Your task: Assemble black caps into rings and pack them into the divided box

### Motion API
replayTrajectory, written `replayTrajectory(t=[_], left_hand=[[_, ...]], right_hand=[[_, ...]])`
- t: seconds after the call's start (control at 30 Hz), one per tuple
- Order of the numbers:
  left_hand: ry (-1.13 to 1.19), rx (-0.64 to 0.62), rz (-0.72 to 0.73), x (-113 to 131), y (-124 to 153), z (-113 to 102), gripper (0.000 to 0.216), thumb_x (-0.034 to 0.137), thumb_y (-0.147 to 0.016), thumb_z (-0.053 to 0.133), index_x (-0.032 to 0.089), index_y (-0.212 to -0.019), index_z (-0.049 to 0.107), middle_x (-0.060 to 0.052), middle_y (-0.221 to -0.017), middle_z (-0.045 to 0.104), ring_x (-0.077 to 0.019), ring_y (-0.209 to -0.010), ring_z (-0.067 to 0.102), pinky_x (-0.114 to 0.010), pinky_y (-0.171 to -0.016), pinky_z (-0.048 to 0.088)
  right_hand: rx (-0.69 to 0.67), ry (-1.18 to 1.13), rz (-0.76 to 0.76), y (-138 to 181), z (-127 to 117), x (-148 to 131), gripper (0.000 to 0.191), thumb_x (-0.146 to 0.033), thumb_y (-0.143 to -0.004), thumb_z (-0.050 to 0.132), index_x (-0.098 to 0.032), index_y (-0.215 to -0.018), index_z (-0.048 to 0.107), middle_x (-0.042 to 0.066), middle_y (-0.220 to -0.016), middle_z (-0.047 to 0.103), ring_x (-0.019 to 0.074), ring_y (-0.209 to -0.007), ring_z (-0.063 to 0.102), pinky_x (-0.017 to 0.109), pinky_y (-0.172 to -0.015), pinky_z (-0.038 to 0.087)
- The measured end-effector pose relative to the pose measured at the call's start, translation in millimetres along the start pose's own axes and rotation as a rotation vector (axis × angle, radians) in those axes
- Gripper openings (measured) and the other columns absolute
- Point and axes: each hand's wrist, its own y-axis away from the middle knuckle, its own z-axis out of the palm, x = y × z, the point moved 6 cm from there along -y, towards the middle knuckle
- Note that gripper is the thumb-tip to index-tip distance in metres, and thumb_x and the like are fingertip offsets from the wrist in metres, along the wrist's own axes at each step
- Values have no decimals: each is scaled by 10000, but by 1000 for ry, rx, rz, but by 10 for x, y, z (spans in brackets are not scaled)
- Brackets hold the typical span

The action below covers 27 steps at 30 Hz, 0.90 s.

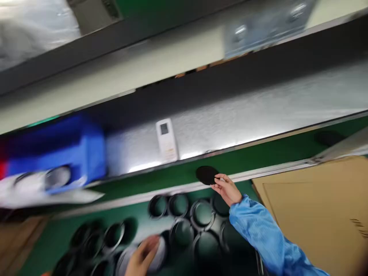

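My right grip [227, 189] pinches a thin black disc [206, 175] by its edge above the far side of the green desk [135, 211], while my blurred left grip [142, 257], its hold impossible to tell, appears at a pale round piece [161, 255].

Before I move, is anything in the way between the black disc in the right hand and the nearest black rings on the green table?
Nothing visible blocks that gap; only a white strip shows between the black disc and the rings, though I can't judge its height. The left hand is off to the lower left.
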Motion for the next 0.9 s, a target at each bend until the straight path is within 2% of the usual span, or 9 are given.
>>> replayTrajectory(t=[0.17,0.23,0.33,0.37,0.43,0.53,0.6,0.77,0.9], left_hand=[[997,-174,55,150,454,160,1010,423,-640,884,339,-1492,350,-68,-1574,360,-318,-1410,399,-460,-1092,461],[1248,-257,32,109,591,103,911,516,-693,831,269,-1466,418,-110,-1519,436,-343,-1353,464,-468,-1057,482],[1487,-349,-2,-60,870,-89,768,676,-787,665,164,-1349,564,-164,-1396,556,-371,-1263,543,-515,-1028,484],[1563,-353,16,-129,966,-175,736,678,-810,635,157,-1328,585,-164,-1380,571,-367,-1265,543,-515,-1032,478],[1706,-390,35,-267,1150,-304,686,660,-837,618,162,-1309,607,-154,-1372,582,-359,-1286,528,-499,-1034,473],[1781,-559,-50,-431,1408,-313,704,714,-873,533,170,-1314,606,-155,-1380,578,-377,-1283,528,-503,-971,506],[1788,-678,-123,-497,1563,-262,758,776,-874,458,193,-1341,583,-162,-1388,569,-405,-1251,548,-521,-903,533],[1738,-888,-183,-555,1846,-184,911,871,-815,398,212,-1437,485,-209,-1336,592,-444,-1116,626,-460,-737,572],[1730,-878,-203,-632,1946,-233,878,864,-816,414,218,-1401,520,-194,-1283,625,-444,-1057,654,-447,-687,583]], right_hand=[[-346,33,375,1545,802,1564,463,-344,-562,948,-211,-876,636,-51,-657,578,86,-635,600,296,-805,607],[-441,58,520,2097,990,1951,540,-397,-558,950,-216,-958,636,-6,-780,656,125,-753,667,291,-808,602],[-757,222,685,2753,1208,2227,703,-535,-707,838,-257,-1282,544,80,-974,700,208,-843,709,310,-670,598],[-861,319,652,2878,1252,2234,675,-565,-785,760,-267,-1338,514,89,-965,698,214,-789,707,303,-597,578],[-946,574,348,2925,1315,2137,498,-559,-902,619,-275,-1309,576,88,-946,679,199,-725,679,299,-555,546],[-842,977,-421,2847,1421,1861,307,-471,-973,528,-319,-1170,707,92,-1124,620,238,-1021,608,413,-852,546],[-824,1164,-724,2853,1479,1854,293,-427,-992,498,-364,-1184,711,77,-1248,561,270,-1191,488,496,-1040,434],[-918,1329,-810,2891,1497,2097,324,-423,-1017,441,-363,-1197,704,75,-1311,507,285,-1239,402,531,-1074,377],[-973,1370,-825,2993,1515,2178,382,-461,-1029,384,-345,-1187,712,83,-1340,490,295,-1269,367,556,-1103,346]])
